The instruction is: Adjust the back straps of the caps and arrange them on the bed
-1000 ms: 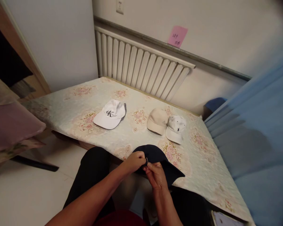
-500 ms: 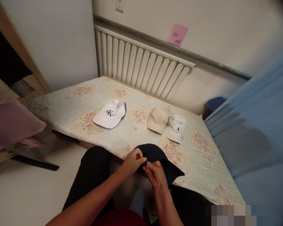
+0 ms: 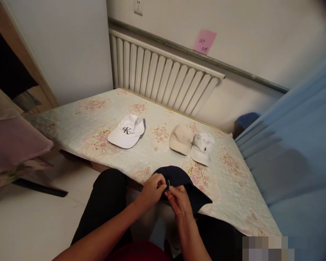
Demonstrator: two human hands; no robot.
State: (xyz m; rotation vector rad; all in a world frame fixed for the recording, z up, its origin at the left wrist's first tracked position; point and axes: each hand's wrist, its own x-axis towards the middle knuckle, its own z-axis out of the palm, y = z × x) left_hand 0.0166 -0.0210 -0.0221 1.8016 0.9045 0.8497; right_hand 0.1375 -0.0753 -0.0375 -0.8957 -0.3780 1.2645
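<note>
The pinch has been barely re-set since a second ago, and the dark navy fabric baseball cap (image 3: 179,177), lying at the near edge of the floral-clothed table (image 3: 78,127), is gripped closed-fingered at its rear strap by left hand (image 3: 151,189) and right hand (image 3: 179,201)

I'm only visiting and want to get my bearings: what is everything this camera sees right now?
navy cap: one, dark blue, near table edge, in both hands
logo cap: one, white with black letters, left of table middle
beige cap: one, beige, right of middle
emblem cap: one, white, right beside the beige cap
table: one, pale floral cover
radiator: one, white, behind table
sticky note: one, pink, on wall above radiator
socket: one, white, top of wall
fabric: one, blue, right side
cushion: one, pink, left
trousers: black, below table edge
left hand: pinching navy cap
right hand: pinching navy cap
</note>
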